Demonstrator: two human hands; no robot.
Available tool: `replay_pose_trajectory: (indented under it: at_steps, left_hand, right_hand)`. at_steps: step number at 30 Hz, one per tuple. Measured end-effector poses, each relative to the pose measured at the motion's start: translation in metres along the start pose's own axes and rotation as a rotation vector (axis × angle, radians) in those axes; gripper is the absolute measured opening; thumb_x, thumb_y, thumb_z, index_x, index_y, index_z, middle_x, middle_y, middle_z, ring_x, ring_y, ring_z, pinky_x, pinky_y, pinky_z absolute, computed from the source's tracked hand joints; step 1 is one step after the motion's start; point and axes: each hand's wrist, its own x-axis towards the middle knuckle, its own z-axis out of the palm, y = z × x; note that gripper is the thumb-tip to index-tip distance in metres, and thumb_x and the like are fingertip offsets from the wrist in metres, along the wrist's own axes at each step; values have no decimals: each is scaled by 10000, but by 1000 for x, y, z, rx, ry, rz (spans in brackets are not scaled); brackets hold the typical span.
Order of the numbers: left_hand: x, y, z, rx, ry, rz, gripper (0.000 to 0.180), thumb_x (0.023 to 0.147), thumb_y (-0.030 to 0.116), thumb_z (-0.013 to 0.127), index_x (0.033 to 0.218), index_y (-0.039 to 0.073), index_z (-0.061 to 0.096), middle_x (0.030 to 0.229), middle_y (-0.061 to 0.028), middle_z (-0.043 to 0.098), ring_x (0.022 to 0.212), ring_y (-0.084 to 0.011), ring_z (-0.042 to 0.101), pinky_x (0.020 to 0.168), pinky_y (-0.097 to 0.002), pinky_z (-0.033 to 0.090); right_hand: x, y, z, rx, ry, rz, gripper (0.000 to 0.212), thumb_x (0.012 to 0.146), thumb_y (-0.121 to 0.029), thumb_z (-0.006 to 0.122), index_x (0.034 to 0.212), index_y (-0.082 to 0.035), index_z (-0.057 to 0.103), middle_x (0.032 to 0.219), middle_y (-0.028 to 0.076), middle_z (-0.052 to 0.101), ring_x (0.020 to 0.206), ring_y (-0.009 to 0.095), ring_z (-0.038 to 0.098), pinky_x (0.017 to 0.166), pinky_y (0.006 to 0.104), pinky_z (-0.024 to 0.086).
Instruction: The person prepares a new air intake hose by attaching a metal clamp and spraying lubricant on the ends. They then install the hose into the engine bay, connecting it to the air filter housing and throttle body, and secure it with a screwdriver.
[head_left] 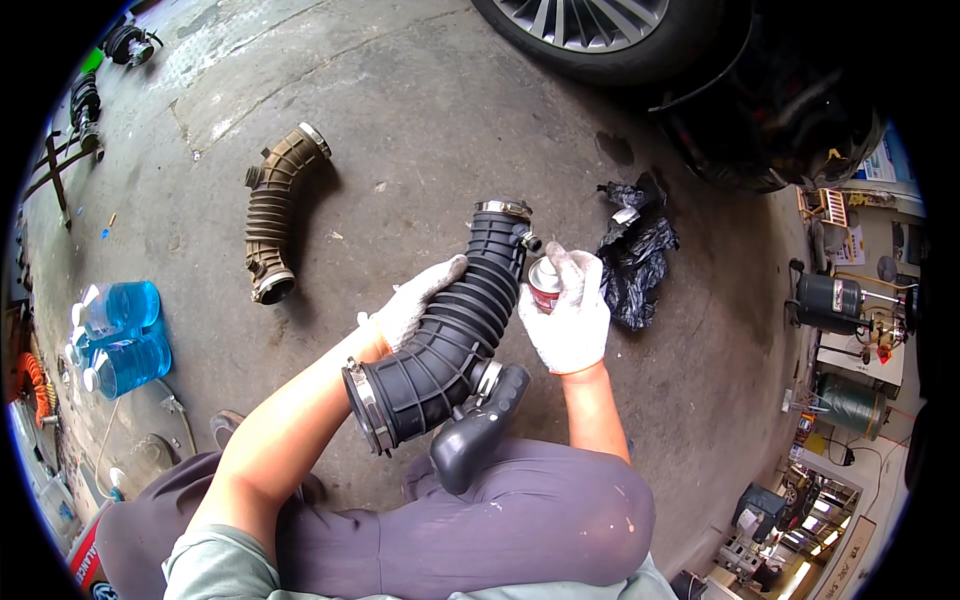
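A black ribbed air intake hose (452,318) slants across the space over my lap. Metal clamps ring both its ends, and a smooth black side chamber (479,432) hangs off its lower bend. My left hand (412,305), in a white glove, is closed around the hose's left side. Also white-gloved, my right hand (568,315) is beside its upper right part. Its thumb and fingers are around a small red-and-white can (544,284), partly hidden by the glove. On the floor to the left lies a second, dusty brown ribbed hose (269,212) with clamped ends.
Crumpled black plastic (640,255) lies on the concrete floor to my right. Jugs of blue liquid (122,337) stand at the left. A car wheel (600,30) is at the top, and workshop equipment (832,300) lines the right side. Strut parts (85,105) are far left.
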Motion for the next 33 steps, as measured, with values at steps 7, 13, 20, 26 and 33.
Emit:
replay_pose_trajectory:
  at_steps: [7, 13, 20, 26, 33]
  left_hand:
    - [10, -3, -15, -14, -32, 24, 698, 1145, 600, 514, 1341, -54, 661, 1049, -237, 785, 813, -333, 820, 718, -455, 726]
    - [10, -2, -18, -8, -45, 33, 697, 1146, 579, 532, 1360, -75, 645, 1072, -252, 782, 830, -336, 823, 732, -457, 729]
    - [1, -1, -10, -23, -54, 7, 681, 1144, 597, 524, 1313, -48, 664, 1035, -241, 785, 803, -325, 821, 690, -435, 724]
    - [-9, 0, 6, -33, -27, -34, 699, 1146, 624, 493, 1279, -36, 680, 1006, -222, 794, 736, -307, 811, 620, -412, 710]
    - [-11, 1, 12, -76, -23, -60, 706, 1147, 632, 485, 1280, -31, 687, 989, -219, 797, 724, -303, 809, 622, -411, 708]
  right_hand:
    - [-1, 0, 4, -15, 11, -9, 684, 802, -114, 892, 1435, -99, 634, 1231, 195, 630, 1009, 383, 733, 788, 456, 644]
    - [-2, 0, 5, -17, 12, -5, 702, 792, -104, 901, 1441, -102, 632, 1237, 197, 630, 1007, 385, 737, 788, 456, 644]
    - [-1, 5, -2, 96, -42, -24, 739, 765, -78, 913, 1448, -125, 634, 1289, 206, 633, 1029, 419, 744, 829, 473, 649]
    - [1, 4, -7, 129, 0, -78, 799, 768, -73, 916, 1491, -153, 587, 1245, 205, 637, 991, 404, 744, 772, 465, 659]
    - [-2, 8, -6, 147, 34, -96, 776, 757, -58, 927, 1457, -140, 602, 1252, 214, 644, 1012, 404, 744, 784, 463, 659]
